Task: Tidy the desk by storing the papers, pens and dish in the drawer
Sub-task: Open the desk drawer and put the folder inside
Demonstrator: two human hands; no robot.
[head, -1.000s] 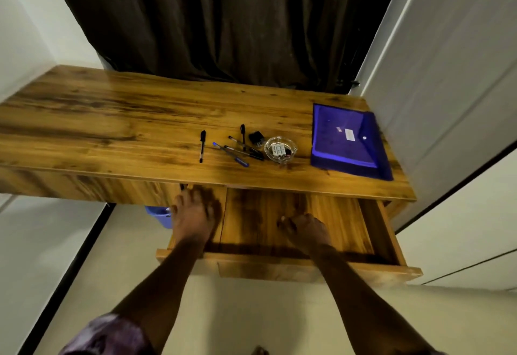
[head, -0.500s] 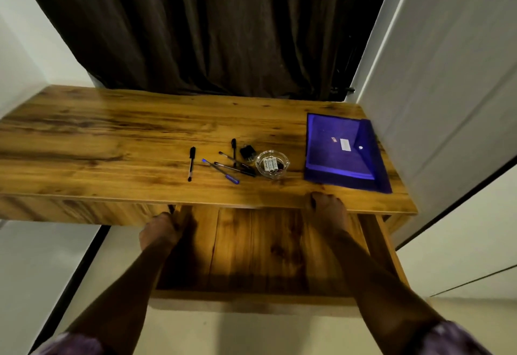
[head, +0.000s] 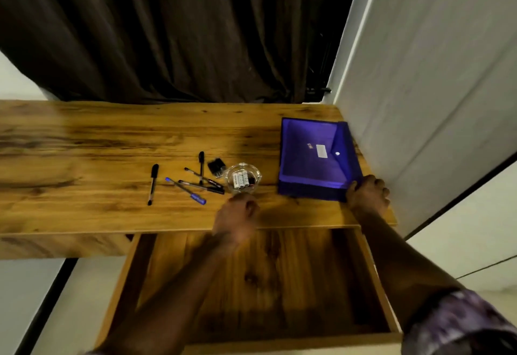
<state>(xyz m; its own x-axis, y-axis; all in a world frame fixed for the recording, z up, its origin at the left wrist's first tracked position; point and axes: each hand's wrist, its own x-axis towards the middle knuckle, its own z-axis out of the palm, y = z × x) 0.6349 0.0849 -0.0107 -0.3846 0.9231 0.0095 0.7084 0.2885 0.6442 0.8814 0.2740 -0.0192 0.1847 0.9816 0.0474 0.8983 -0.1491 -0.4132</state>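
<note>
A purple paper folder [head: 310, 158] lies at the desk's right end, against the white wall. My right hand [head: 368, 193] grips its near right corner. A clear glass dish [head: 242, 177] holding small batteries stands left of the folder. My left hand [head: 237, 217] hovers just in front of the dish, blurred, fingers curled, touching nothing I can make out. Several pens [head: 195, 182] lie scattered left of the dish, one black pen [head: 152, 184] apart from the rest. The wooden drawer [head: 179, 259] under the desk edge is pulled wide open with nothing in it.
A small black object [head: 216, 166] lies behind the dish. The wooden desk [head: 84, 158] stretches bare to the left. A dark curtain [head: 167, 32] hangs behind it. A white wall panel [head: 433, 88] closes the right side.
Both hands have left the drawer and risen to the desk top. My right hand has taken hold of the folder's corner; my left hand has moved up toward the dish.
</note>
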